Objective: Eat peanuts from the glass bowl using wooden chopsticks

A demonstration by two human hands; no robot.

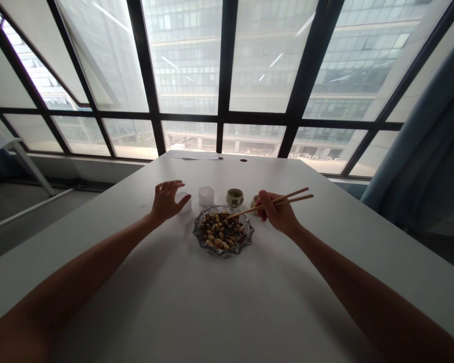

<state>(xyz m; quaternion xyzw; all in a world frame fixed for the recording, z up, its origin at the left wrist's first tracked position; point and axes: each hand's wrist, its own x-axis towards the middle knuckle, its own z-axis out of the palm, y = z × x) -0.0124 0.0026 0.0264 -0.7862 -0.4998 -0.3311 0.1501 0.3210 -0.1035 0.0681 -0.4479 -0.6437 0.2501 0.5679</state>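
A pair of wooden chopsticks [293, 195] is gripped in my right hand [276, 212]. Their tips reach into a mix of peanuts and dark seeds [221, 229], which fills a scalloped clear glass bowl [249, 241]. My left hand [167, 201] has its fingers apart, with the thumb stretched over a translucent white cup [185, 204]; whether it touches the cup I cannot tell. Beside that cup stands a second translucent cup [206, 196]. Behind the bowl is a cream ceramic cup with dark characters [234, 198]. Another cream cup [256, 199] is mostly hidden by my right hand.
Everything stands on a white table [212, 302]. At its far end lie white papers [194, 155] and two dark round spots. Large framed windows rise beyond it. A blue curtain [419, 136] hangs at the right, and a white metal frame [34, 169] stands at the left.
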